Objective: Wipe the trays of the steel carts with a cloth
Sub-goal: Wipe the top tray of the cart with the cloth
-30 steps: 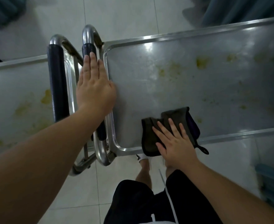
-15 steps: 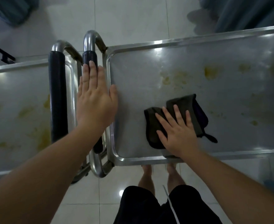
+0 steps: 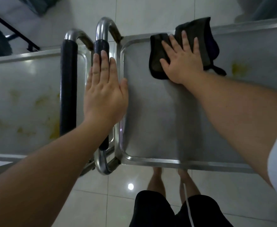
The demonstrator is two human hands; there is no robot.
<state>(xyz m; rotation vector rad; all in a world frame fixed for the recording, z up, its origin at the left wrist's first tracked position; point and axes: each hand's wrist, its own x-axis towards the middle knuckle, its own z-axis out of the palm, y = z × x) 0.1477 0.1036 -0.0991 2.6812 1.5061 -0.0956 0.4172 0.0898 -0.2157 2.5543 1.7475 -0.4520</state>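
Two steel carts stand side by side. On the right cart's tray (image 3: 159, 122) my right hand (image 3: 182, 63) presses flat, fingers spread, on a dark folded cloth (image 3: 157, 53) at the tray's far edge. The cloth's upper part laps over the far rim. My left hand (image 3: 104, 94) rests flat on the right cart's black-sleeved handle (image 3: 101, 46) and the tray's left rim. The left cart's tray (image 3: 20, 95) carries yellow stains. A yellow stain (image 3: 239, 69) shows on the right tray beyond my right hand.
The left cart's black-sleeved handle (image 3: 68, 89) runs next to my left hand. White tiled floor (image 3: 85, 202) lies below, with my bare feet (image 3: 157, 179) near the cart's front edge. A dark frame (image 3: 15, 31) stands at the far left.
My right hand has pushed the cloth from the tray's near edge up to its far edge. The left hand has stayed on the handle.
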